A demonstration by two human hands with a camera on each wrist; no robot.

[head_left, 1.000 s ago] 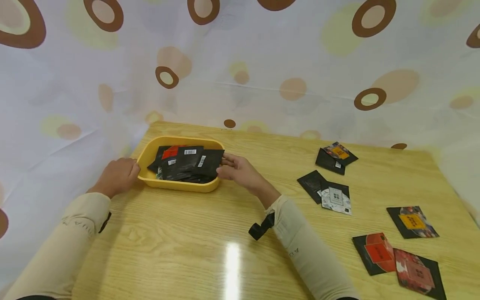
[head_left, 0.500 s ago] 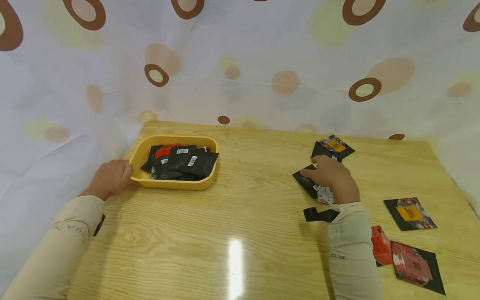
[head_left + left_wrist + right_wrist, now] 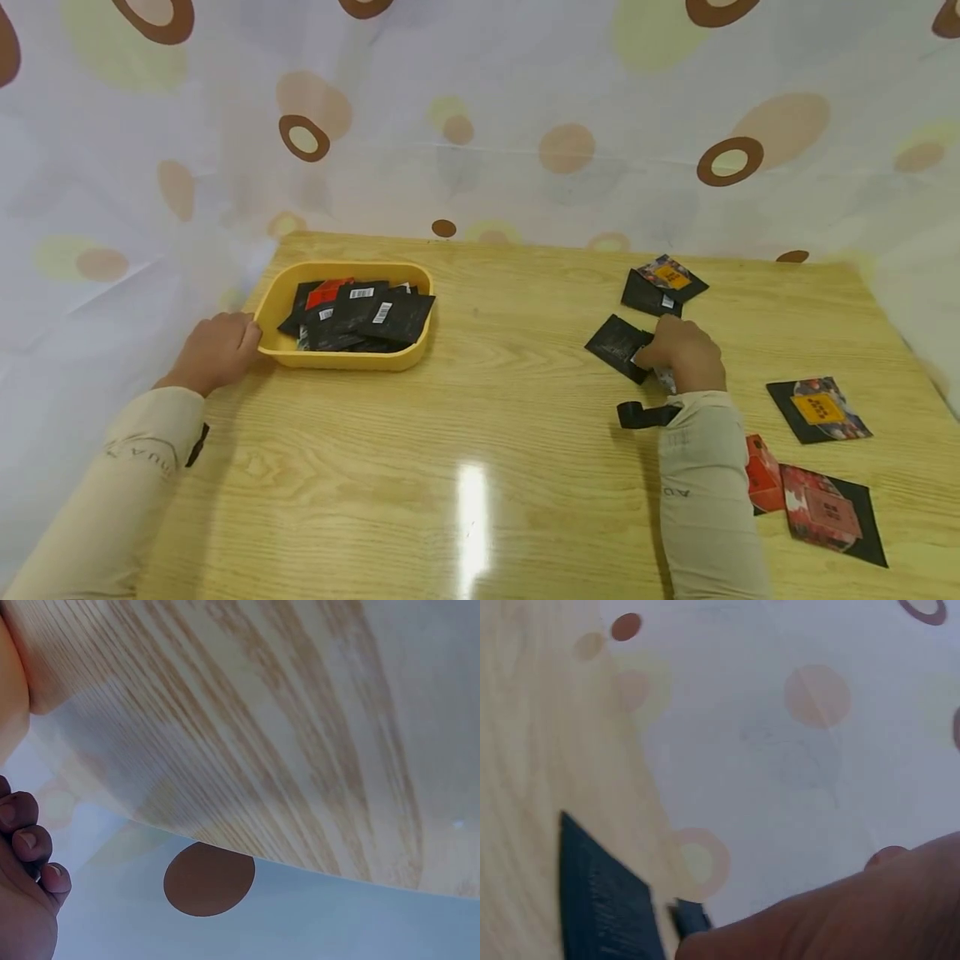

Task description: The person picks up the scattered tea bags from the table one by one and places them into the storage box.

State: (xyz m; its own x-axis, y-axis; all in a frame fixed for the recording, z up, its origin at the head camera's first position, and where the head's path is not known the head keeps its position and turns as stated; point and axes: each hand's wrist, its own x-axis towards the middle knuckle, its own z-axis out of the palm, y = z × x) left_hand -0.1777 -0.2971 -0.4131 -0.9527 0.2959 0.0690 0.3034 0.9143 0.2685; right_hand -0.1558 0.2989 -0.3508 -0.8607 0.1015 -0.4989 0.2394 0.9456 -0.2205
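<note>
At the left end of the yellow basket, my left hand grips the rim, thumb on the edge. Its curled fingers show in the left wrist view, below the basket's orange-looking side. Several flat dark sachets lie heaped in the basket, one with a red label. My right hand is bent down over a silver-and-black sachet, pinching it with the thumb in front; the hand covers most of it. Just left lies a black sachet, its dark face showing in the right wrist view.
Behind my right hand, an orange-labelled sachet overlaps a black one. Another orange-labelled sachet and two red ones lie at the right. A spotted cloth hangs behind the wooden table.
My right hand let go of a black sachet at the basket, moved right across the table and came down on the silver-and-black sachet. The left hand has stayed at the basket's rim.
</note>
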